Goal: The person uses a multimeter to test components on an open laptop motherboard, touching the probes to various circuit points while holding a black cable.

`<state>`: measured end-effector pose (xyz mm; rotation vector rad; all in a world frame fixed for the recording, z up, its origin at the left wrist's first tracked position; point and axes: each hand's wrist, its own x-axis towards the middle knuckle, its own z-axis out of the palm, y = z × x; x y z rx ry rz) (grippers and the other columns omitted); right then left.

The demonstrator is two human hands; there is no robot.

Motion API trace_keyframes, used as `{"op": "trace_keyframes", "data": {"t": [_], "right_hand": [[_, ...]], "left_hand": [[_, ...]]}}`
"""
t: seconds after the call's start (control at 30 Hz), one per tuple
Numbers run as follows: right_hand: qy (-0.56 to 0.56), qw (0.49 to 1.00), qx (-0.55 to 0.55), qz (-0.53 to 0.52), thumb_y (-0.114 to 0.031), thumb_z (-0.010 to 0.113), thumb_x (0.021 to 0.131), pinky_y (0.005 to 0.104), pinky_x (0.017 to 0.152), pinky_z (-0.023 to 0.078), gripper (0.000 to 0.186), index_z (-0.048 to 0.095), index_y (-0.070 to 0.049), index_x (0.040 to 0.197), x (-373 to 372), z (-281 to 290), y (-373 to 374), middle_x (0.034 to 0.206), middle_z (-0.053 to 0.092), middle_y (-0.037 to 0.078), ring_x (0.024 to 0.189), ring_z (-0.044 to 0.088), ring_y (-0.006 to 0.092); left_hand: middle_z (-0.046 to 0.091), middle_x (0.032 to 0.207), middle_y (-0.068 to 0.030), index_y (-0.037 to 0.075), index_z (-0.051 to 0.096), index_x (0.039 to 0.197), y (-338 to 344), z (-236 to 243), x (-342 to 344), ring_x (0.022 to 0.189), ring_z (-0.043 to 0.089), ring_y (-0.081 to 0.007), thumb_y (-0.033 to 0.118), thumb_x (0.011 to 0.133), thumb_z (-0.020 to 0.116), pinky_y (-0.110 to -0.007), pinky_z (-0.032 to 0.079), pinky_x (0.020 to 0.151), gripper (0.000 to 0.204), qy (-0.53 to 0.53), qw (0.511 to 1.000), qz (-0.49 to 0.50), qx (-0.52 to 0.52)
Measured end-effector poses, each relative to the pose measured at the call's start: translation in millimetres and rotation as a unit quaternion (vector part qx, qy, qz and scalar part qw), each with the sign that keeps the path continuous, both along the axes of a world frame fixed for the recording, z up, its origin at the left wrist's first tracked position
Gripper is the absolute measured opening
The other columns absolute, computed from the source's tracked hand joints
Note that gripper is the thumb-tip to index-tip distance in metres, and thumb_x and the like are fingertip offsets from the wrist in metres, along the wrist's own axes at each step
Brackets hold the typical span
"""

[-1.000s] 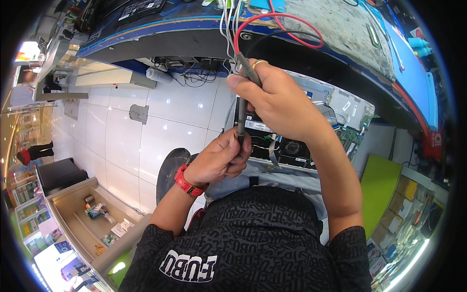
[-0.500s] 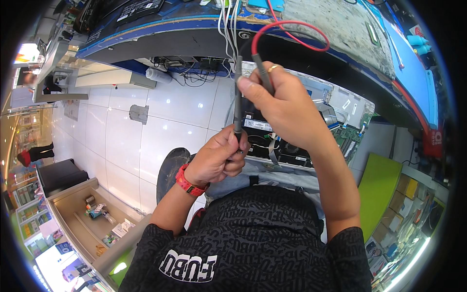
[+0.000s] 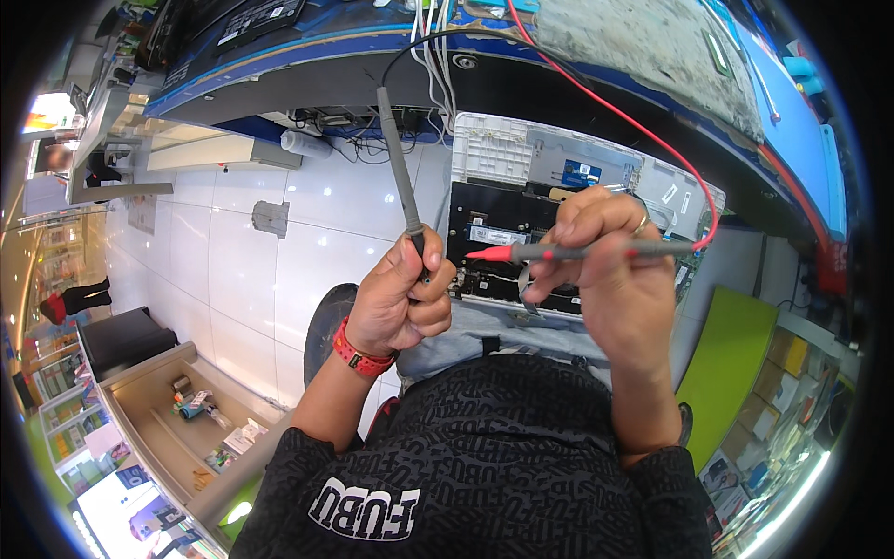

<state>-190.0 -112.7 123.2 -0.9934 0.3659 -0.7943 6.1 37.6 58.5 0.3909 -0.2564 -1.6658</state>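
Note:
My left hand (image 3: 402, 296) is closed round the tip end of a grey-and-black test probe (image 3: 396, 149), which stands nearly upright with its black wire leaving the top. A red-tipped grey test probe (image 3: 549, 252) lies across the fingers of my right hand (image 3: 626, 279), its tip pointing left towards my left hand and its red wire (image 3: 684, 158) curving off the rear end. Below both hands, an opened laptop (image 3: 489, 154) rests over my lap, with its inner parts bare. My right hand hides part of it.
A workbench (image 3: 615, 56) with a blue edge runs across the far side; both probe wires pass over it. White cables (image 3: 436, 56) hang down its front. An open drawer-like tray (image 3: 158, 410) stands at lower left, a green panel (image 3: 731, 363) at right.
My right hand has moved right and down, away from my left hand, and now shows the red-tipped probe lying level. The left probe leans further left, and the wires have spread out.

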Motion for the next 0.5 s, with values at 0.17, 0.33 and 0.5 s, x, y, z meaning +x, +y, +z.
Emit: {"op": "trace_keyframes", "data": {"t": [0.17,0.33,0.5], "right_hand": [[0.088,0.984,-0.151,-0.036,0.001,0.075,0.092,0.0316,0.076,0.054,0.015,0.064,0.000,0.103,-2,-5,27,0.101,0.062,0.013,0.087,0.065,0.0208],[0.096,0.958,-0.262,-0.062,0.003,0.078,0.088,0.0338,0.073,0.052,0.019,0.066,-0.001,0.101,3,-13,37,0.095,0.065,0.014,0.083,0.064,0.0231],[0.104,0.955,-0.273,-0.057,0.001,0.079,0.089,0.0326,0.072,0.053,0.020,0.065,-0.001,0.103,2,-22,38,0.098,0.066,0.014,0.083,0.065,0.0218]], "left_hand": [[0.031,0.073,0.0042,0.012,0.048,0.114,-1,-1,-1,0.049,0.019,-0.0047,0.046,0.113,0.038,-0.025,0.021,0.045,0.036,0.004,1.000,0.011,0.005],[0.032,0.075,0.0044,0.012,0.049,0.113,-1,2,-3,0.050,0.019,-0.0042,0.045,0.113,0.040,-0.023,0.022,0.045,0.034,-0.009,1.000,0.015,0.026],[0.035,0.078,0.0047,0.013,0.050,0.112,-3,5,-6,0.052,0.022,-0.0043,0.045,0.113,0.041,-0.022,0.023,0.047,0.033,-0.020,0.998,0.023,0.063]]}}
